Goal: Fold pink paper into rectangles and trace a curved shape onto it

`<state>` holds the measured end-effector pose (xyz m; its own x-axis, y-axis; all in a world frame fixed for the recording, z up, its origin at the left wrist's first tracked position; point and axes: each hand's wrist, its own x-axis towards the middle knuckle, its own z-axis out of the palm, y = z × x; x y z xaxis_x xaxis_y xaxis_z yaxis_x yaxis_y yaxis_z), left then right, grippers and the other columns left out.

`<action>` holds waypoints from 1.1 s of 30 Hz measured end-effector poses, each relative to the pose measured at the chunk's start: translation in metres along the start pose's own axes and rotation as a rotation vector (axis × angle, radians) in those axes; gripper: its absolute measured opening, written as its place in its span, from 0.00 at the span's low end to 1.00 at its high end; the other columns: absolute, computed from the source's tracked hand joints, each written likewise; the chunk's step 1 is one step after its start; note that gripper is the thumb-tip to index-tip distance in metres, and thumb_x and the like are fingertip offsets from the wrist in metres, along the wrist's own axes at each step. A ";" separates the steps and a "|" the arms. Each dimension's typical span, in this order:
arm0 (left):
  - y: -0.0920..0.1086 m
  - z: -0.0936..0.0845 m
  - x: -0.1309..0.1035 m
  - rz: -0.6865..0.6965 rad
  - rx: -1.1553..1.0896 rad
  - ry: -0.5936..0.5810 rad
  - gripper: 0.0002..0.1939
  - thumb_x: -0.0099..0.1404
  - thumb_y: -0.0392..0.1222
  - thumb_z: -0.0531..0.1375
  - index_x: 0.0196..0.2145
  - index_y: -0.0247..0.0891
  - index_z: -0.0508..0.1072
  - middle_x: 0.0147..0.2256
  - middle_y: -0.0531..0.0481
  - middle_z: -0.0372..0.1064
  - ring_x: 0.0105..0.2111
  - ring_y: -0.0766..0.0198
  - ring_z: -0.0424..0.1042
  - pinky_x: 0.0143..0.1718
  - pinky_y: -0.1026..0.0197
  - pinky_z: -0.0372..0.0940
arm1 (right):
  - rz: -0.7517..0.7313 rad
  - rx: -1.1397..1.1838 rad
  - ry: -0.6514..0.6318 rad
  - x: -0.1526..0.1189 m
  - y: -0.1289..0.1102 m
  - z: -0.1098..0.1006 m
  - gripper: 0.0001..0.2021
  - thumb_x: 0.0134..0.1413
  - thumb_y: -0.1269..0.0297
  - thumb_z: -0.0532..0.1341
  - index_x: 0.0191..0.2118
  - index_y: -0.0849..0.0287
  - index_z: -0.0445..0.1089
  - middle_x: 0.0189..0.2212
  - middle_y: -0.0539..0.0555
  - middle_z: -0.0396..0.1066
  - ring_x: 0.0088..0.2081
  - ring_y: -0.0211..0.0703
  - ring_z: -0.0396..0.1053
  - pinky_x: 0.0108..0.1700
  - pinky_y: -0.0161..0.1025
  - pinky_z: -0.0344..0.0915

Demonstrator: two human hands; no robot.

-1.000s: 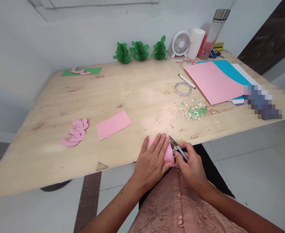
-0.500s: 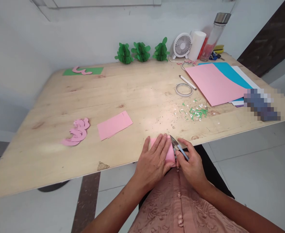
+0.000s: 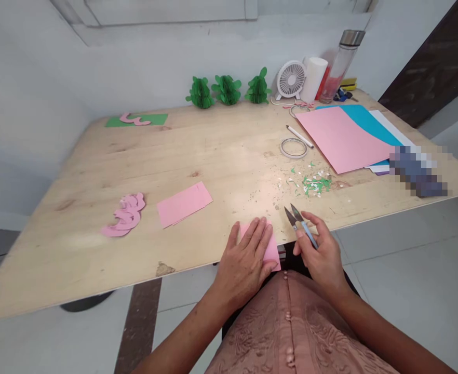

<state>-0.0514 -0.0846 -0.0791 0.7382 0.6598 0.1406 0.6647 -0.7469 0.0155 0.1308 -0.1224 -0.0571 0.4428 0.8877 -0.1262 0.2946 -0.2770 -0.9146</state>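
Note:
My left hand (image 3: 247, 254) lies flat with its fingers stretched over a pink paper piece (image 3: 271, 253) at the table's front edge. The hand covers much of that paper, and its lower corner juts past the edge. In my right hand (image 3: 320, 254) are thread snips (image 3: 301, 224) with pale blue handles, blades apart and pointing up and away from me. The snips are to the right of the paper, not touching it. Further left lie pink paper rectangles (image 3: 185, 205) and a small heap of curved pink cut-outs (image 3: 126, 215).
Green and white paper scraps (image 3: 317, 184) litter the table ahead of the snips. A tape roll (image 3: 293, 148), a white pen (image 3: 299, 136) and pink sheets (image 3: 344, 137) lie beyond. Green paper figures (image 3: 227, 90), a small fan (image 3: 291, 79) and a bottle (image 3: 340, 67) stand along the wall.
My right hand has moved the snips away from the paper's edge, to the right and slightly forward. The blades now show apart. My left hand stays on the paper.

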 end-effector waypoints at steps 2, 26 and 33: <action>0.000 -0.003 0.000 0.012 -0.021 -0.007 0.36 0.67 0.61 0.45 0.65 0.35 0.50 0.66 0.43 0.45 0.66 0.52 0.42 0.64 0.42 0.39 | 0.008 0.004 -0.010 -0.001 0.004 -0.002 0.21 0.59 0.54 0.55 0.55 0.57 0.61 0.17 0.43 0.64 0.18 0.36 0.61 0.21 0.32 0.57; -0.009 -0.054 0.024 -1.092 -1.985 0.628 0.17 0.57 0.47 0.65 0.40 0.33 0.74 0.41 0.44 0.73 0.36 0.60 0.72 0.35 0.58 0.73 | -0.953 -0.863 -0.005 0.075 0.020 -0.036 0.14 0.60 0.61 0.56 0.49 0.60 0.69 0.39 0.60 0.72 0.43 0.54 0.68 0.42 0.45 0.61; -0.004 -0.054 0.042 -1.005 -2.160 0.541 0.14 0.56 0.43 0.67 0.38 0.31 0.76 0.40 0.42 0.73 0.36 0.62 0.72 0.33 0.61 0.73 | -0.655 -0.291 -0.181 0.069 -0.019 -0.017 0.13 0.59 0.58 0.56 0.47 0.57 0.70 0.44 0.57 0.72 0.45 0.47 0.68 0.46 0.43 0.63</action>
<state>-0.0290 -0.0586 -0.0201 0.1060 0.9024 -0.4177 -0.5955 0.3941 0.7001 0.1705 -0.0627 -0.0422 -0.0398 0.9446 0.3259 0.6743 0.2661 -0.6888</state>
